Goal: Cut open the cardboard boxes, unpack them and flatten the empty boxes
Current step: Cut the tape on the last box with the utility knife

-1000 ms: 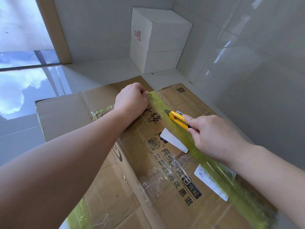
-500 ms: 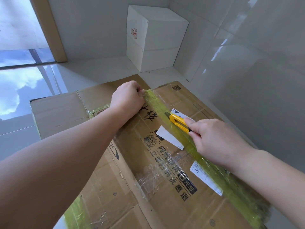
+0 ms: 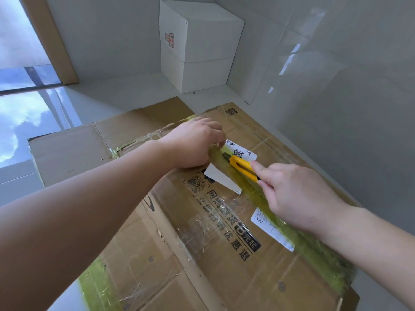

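Observation:
A large brown cardboard box [image 3: 157, 232] with black print lies in front of me, sealed down its length by yellow-green tape [image 3: 298, 239]. My right hand [image 3: 292, 198] grips a yellow utility knife [image 3: 243, 167], index finger along its top, the blade end on the tape. My left hand [image 3: 195, 142] sits just beyond the knife with fingers curled, pinching the tape at the seam. White labels [image 3: 241, 151] sit beside the tape.
Two white boxes [image 3: 197, 46] are stacked in the far corner against the tiled walls. A glossy floor [image 3: 33, 120] reflecting sky spreads to the left, with a wooden door frame [image 3: 51, 39] behind. The tiled wall stands close along the box's right side.
My left hand has slid back along the tape toward me and now sits right at the knife's tip. The knife and right hand have stayed at about the same spot on the tape.

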Available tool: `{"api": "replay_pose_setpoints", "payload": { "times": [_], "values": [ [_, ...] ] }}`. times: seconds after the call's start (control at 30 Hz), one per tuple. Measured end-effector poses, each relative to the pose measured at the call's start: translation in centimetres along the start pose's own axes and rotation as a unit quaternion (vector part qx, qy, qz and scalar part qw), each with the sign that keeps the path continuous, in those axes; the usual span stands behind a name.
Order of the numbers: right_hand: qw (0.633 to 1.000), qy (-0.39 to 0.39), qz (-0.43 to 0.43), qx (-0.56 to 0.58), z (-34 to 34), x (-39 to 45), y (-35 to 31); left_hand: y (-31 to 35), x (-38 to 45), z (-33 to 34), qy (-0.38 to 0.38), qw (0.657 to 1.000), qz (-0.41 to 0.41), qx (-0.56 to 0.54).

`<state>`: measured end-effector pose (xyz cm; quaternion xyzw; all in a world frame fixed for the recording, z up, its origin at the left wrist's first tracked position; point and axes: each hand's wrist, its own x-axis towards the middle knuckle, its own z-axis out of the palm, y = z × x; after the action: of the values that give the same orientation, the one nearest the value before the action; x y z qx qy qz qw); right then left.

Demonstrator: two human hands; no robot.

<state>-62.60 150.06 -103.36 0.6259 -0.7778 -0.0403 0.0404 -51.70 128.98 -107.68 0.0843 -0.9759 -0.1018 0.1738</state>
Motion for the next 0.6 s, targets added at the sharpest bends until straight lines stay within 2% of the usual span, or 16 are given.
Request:
{"api": "replay_pose_setpoints", "payload": {
  "times": [0.07,0.33,0.6],
  "values": [
    [1.000,-0.006,0.003,-0.001,0.0,-0.1,-0.1,0.0,0.3,0.3,-0.021,1.000,-0.012,-0.016],
    [0.999,-0.027,-0.003,-0.037,-0.1,-0.8,0.1,0.7,0.2,0.7,-0.027,0.999,-0.009,-0.044],
    [0.999,-0.038,0.002,-0.030,-0.1,-2.0,0.4,2.0,-0.1,1.0,-0.046,0.998,0.024,-0.039]
  ]
}}
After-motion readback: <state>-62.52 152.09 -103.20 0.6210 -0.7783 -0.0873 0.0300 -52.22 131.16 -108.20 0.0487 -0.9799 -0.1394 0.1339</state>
